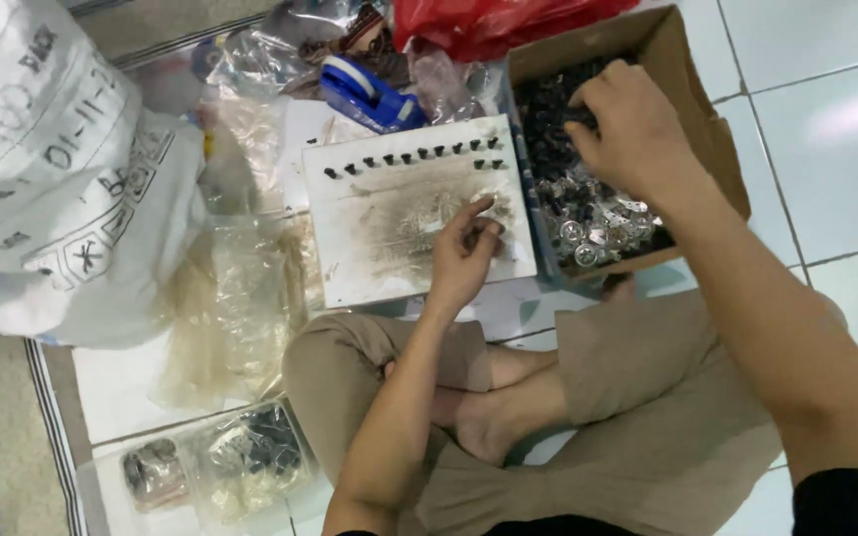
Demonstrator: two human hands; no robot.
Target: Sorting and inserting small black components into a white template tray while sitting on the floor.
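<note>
Reaching into the cardboard box (692, 94) of small black parts (548, 129), the right hand (628, 124) is closing its fingers on some, contents hidden. The left hand (464, 253), loosely curled and empty, is resting on the white board (369, 258), where one row of pegs (414, 159) is standing; the remainder is lying bare.

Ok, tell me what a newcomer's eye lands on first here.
First the white board in the middle of the floor, with a row of small black parts along its top edge and the left hand resting on it. Next, the right hand digging into a cardboard box of small parts beside it.
</note>
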